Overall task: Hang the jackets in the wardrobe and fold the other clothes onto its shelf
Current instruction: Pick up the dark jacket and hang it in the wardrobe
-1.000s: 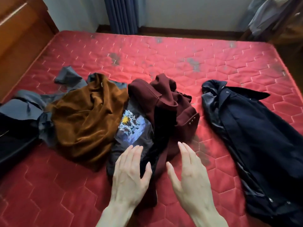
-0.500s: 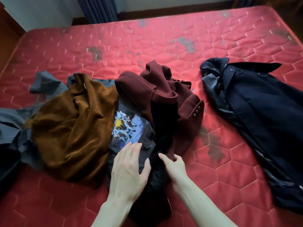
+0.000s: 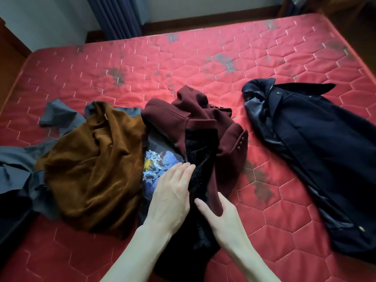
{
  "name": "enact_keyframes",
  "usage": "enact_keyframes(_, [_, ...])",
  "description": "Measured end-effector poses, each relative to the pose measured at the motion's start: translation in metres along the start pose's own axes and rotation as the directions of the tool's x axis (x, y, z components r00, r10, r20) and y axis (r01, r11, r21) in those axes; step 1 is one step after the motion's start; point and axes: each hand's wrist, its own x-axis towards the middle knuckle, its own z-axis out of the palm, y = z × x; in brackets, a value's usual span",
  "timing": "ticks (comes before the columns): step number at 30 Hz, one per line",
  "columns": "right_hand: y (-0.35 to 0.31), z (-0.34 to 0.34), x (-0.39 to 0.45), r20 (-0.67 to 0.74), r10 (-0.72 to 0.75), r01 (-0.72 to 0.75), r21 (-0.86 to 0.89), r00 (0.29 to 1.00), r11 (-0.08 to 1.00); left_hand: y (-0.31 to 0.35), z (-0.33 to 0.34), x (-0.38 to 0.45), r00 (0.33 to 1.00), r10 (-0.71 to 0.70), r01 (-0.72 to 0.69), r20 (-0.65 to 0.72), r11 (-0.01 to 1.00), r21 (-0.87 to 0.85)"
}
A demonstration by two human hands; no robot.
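At the far left a grey garment [image 3: 18,159] lies spread and half under the others, so it must wait. Next to it the brown top [image 3: 91,165] sits crumpled on the mattress [image 3: 203,58], dropped in a heap and not yet folded. In the middle, a black printed shirt [image 3: 156,165] lies under the maroon jacket [image 3: 203,119], with something black and knitted [image 3: 200,159] between them.

The left hand [image 3: 173,192] lies flat on the shirt, fingers straight and together, holding nothing; I think it pins the shirt down so that the pile does not come along. The right hand [image 3: 221,218] has its thumb over the lower edge of the maroon jacket and its fingers under it (they are hidden), a grip for pulling the jacket free.

At the right the navy coat [image 3: 315,149] lies apart, laid out long, collar away from the person, probably sorted for hanging. The wardrobe is not in view.
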Motion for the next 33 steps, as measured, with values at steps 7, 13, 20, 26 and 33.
enact_keyframes(7, [-0.044,-0.056,-0.033,0.019,-0.148,0.149,-0.066,0.989,0.987,0.049,-0.033,0.04,0.941,0.24,-0.267,0.239,0.96,0.084])
enact_keyframes(13, [-0.102,-0.123,-0.061,0.133,-0.216,0.223,-0.036,0.967,0.974,0.096,-0.062,0.081,0.812,0.333,-0.463,0.479,0.867,0.184])
enact_keyframes(20, [-0.109,-0.194,-0.08,0.111,-0.205,0.199,0.062,0.972,0.978,0.137,-0.055,0.091,0.782,0.429,-0.482,0.452,0.876,0.004])
enact_keyframes(26, [-0.118,-0.229,-0.1,0.032,-0.177,0.179,-0.063,0.984,0.982,0.165,-0.074,0.074,0.707,0.283,-0.433,0.649,0.897,0.081])
enact_keyframes(33, [-0.196,-0.253,-0.127,0.032,-0.269,0.266,-0.299,0.963,0.916,0.191,-0.138,0.056,0.751,0.276,-0.388,0.599,0.919,0.063])
